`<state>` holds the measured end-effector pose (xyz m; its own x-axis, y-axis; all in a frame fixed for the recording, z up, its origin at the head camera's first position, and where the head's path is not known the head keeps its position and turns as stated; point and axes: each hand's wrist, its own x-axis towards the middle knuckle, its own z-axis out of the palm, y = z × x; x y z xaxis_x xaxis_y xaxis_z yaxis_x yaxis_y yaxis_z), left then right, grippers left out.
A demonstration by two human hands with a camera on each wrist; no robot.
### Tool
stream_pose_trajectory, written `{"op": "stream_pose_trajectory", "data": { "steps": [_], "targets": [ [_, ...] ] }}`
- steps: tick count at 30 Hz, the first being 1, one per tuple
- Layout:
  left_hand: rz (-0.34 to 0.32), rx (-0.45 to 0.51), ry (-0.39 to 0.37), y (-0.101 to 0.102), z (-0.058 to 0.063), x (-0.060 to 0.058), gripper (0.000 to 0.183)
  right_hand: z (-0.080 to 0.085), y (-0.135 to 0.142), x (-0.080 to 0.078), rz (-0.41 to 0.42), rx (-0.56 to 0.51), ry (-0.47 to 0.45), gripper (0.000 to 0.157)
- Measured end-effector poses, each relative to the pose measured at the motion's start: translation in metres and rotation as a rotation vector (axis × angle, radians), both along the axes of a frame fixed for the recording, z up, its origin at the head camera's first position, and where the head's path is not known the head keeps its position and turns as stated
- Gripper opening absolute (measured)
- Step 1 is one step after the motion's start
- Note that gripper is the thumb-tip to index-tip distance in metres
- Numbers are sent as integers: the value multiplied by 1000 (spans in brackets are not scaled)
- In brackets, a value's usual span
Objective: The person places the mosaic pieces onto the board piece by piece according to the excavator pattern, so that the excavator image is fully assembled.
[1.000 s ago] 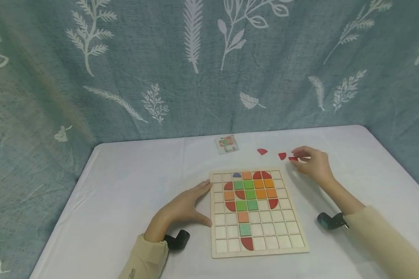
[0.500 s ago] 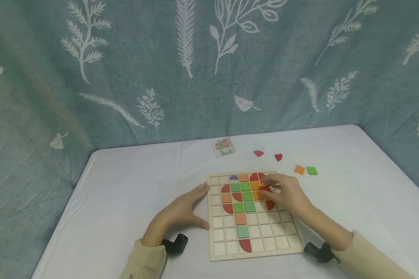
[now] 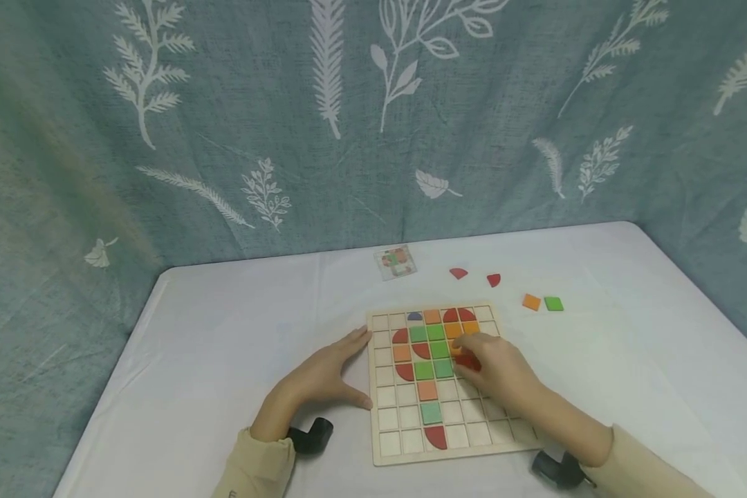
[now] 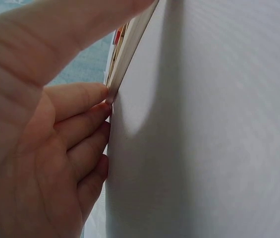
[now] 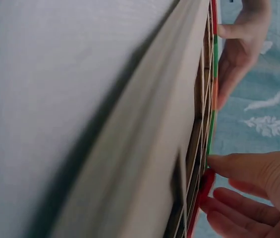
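Observation:
A square wooden grid board (image 3: 386, 396) lies on the white table, its cells partly filled with red curved tiles and green, orange and salmon square tiles. My left hand (image 3: 324, 373) rests at the board's left side, thumb and fingertips against the edge; the left wrist view shows the fairly straight fingers (image 4: 80, 99) there. Over the board's right half, my right hand (image 3: 501, 366) pinches a red tile (image 5: 207, 182) between thumb and fingers, tilted close over the cells. Its full shape is hidden by the fingers.
Behind the board lie a small picture card (image 3: 395, 262), a red fan-shaped tile (image 3: 458, 273) and another red tile (image 3: 494, 279). Farther right are an orange square tile (image 3: 532, 302) and a green one (image 3: 554, 303). A patterned curtain (image 3: 224, 138) hangs behind the table.
My right hand has picked up a red tile from behind the board on the right and carried it left and nearer, over the grid. The left hand stays at the board's edge.

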<state>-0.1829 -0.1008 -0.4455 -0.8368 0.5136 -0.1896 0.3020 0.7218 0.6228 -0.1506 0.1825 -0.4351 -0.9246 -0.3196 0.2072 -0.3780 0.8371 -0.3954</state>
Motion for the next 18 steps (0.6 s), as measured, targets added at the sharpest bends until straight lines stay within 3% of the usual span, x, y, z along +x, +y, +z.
{"op": "stream_pose_trajectory", "data": {
  "steps": [18],
  "targets": [
    [15, -14, -15, 0, 1, -1, 110, 0, -1, 3, 10, -5, 15, 27]
  ]
}}
